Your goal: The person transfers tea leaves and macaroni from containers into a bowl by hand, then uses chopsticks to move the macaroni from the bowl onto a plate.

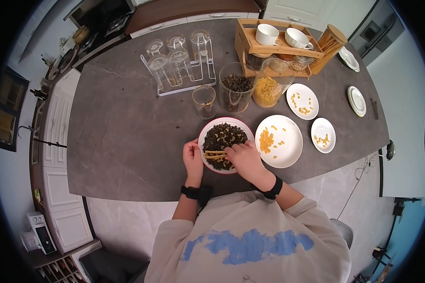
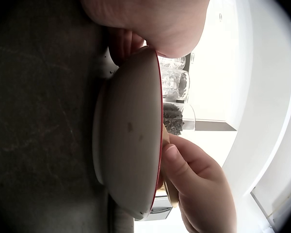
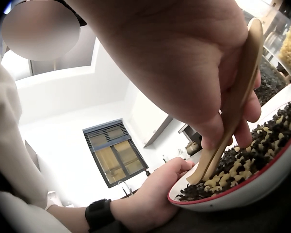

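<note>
A white bowl with a red rim (image 2: 131, 131) stands at the table's near edge. It is filled with dark, curly dried leaves (image 1: 217, 137), and small curved pasta pieces (image 3: 233, 175) lie scattered on top. My left hand (image 1: 192, 160) holds the bowl's left side at the rim. In my right hand (image 1: 247, 162) is a pair of wooden tongs (image 3: 242, 82), pinched between thumb and fingers. The tongs slant down into the bowl, their tips close together among the pasta at the left side.
Right of the bowl lies a large white plate (image 1: 290, 153) with yellow pasta; two smaller plates (image 1: 295, 89) (image 1: 322, 125) hold more. Behind stand a glass (image 1: 204, 101), a jar of dark leaves (image 1: 236, 89), a jar of pasta (image 1: 267, 92), a glass rack (image 1: 186, 88) and a wooden shelf (image 1: 269, 48).
</note>
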### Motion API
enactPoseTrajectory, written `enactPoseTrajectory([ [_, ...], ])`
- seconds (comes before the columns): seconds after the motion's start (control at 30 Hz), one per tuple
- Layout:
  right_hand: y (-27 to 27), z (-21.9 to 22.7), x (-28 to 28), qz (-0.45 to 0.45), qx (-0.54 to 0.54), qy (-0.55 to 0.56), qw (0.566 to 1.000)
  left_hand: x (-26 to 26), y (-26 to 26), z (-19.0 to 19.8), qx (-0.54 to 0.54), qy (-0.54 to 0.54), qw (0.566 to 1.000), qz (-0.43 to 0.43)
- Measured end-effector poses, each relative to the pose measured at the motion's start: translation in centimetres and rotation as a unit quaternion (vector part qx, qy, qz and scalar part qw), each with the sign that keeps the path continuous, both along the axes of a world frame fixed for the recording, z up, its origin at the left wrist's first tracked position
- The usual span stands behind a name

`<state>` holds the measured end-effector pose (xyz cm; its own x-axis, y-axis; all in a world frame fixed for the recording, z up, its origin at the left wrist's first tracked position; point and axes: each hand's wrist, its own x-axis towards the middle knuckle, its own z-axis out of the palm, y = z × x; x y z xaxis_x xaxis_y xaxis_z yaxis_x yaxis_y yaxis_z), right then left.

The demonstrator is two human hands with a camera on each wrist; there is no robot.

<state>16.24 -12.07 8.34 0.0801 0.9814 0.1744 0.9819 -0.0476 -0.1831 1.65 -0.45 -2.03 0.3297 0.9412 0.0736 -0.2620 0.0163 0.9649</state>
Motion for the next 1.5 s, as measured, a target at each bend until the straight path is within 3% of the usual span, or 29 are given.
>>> enactPoseTrajectory([
  [0.77,2.3,0.5,0.9,0.027,0.020,-0.048,0.998,0.0,0.0,-0.2,0.000,-0.001,1.000,0.001],
  [1.5,-2.8,0.9,4.7,-0.051,0.020,-0.008,0.998,0.0,-0.1,0.2,0.003,0.002,1.000,0.006],
])
